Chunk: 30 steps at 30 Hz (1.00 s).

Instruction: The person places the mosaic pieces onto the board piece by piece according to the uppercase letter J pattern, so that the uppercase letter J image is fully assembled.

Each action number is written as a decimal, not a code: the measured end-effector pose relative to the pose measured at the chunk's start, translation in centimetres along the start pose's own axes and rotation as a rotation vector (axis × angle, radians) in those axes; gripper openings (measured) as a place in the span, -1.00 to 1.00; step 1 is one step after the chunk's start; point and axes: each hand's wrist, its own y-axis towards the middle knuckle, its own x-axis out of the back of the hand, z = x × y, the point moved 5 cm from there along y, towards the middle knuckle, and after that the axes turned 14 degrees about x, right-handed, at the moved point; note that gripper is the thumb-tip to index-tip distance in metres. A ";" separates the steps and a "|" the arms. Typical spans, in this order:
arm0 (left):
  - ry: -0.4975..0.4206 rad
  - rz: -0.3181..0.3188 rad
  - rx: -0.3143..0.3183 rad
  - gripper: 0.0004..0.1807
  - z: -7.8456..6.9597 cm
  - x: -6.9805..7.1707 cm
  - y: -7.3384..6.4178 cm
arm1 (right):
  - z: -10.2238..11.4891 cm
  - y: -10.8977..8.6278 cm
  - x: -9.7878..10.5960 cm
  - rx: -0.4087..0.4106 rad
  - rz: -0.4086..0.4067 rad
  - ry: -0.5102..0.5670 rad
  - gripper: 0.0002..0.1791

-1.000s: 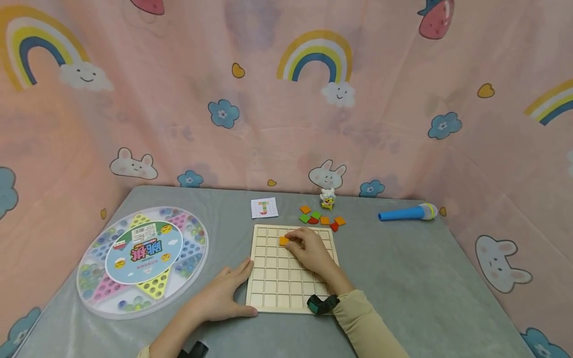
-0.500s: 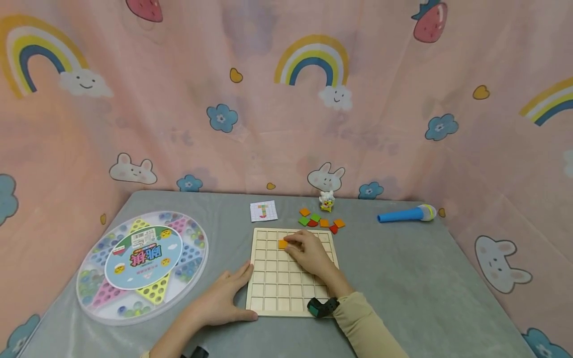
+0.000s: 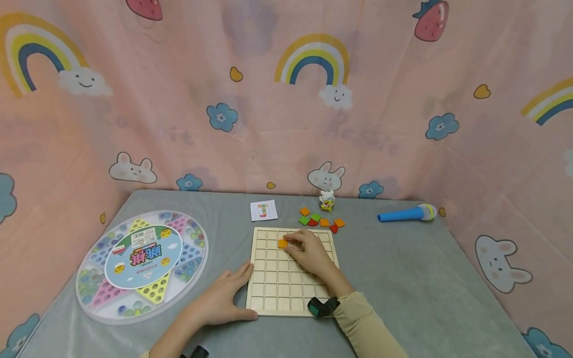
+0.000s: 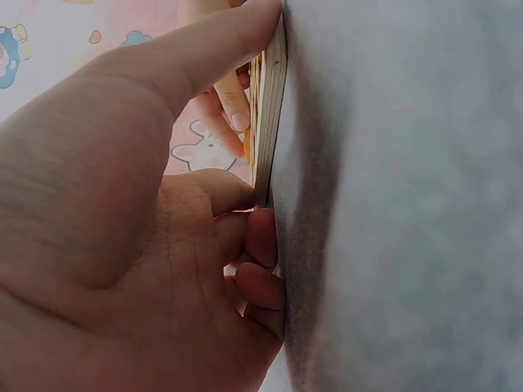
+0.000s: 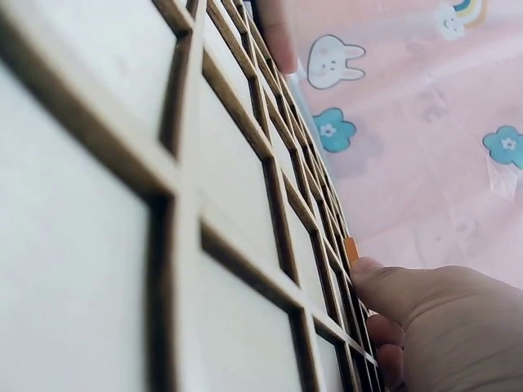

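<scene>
A wooden grid board [image 3: 270, 289] lies flat on the grey-covered table. In the head view my right hand [image 3: 311, 252] reaches over it and pinches an orange square tile [image 3: 282, 243] at a cell near the far edge. The right wrist view shows the thumb against that tile [image 5: 351, 249], which stands up from the grid; whether it is fully seated I cannot tell. My left hand [image 3: 222, 297] rests at the board's left side, its extended index finger and thumb touching the edge. Its other fingers are loosely bent in the left wrist view.
Beyond the board lie several loose orange, green and red tiles [image 3: 324, 223], a pattern card [image 3: 256, 212] and a small figurine [image 3: 327, 201]. A round Chinese checkers set [image 3: 143, 266] is on the left. At the right back lies a blue toy microphone [image 3: 406, 214].
Both hands hold nearly the same places, and the orange tile stays at the same cell. The head view has shifted slightly.
</scene>
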 end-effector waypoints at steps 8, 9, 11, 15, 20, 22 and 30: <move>-0.012 0.006 0.016 0.28 0.1 -0.2 0.2 | 0.5 0.1 0.4 -0.024 0.047 -0.022 -0.55; -0.012 0.007 0.017 0.28 0.1 -0.2 0.3 | 0.7 0.2 0.5 -0.030 0.060 -0.022 -0.54; -0.010 0.006 0.021 0.28 0.1 -0.2 0.3 | 0.8 0.3 0.6 -0.034 0.090 -0.029 -0.50; -0.007 0.003 0.018 0.28 0.0 -0.2 0.1 | 1.1 0.7 1.1 -0.052 0.145 -0.012 -0.43; -0.022 0.001 0.013 0.29 0.0 -0.3 0.1 | 0.7 0.9 2.7 -0.058 0.124 0.026 -0.40; -0.026 0.001 0.012 0.29 0.0 -0.4 0.1 | 0.1 0.8 3.7 -0.054 0.094 0.024 -0.42; -0.015 0.000 0.007 0.29 0.1 -0.1 0.0 | -4.0 -0.8 7.4 -0.098 -0.042 0.051 -0.46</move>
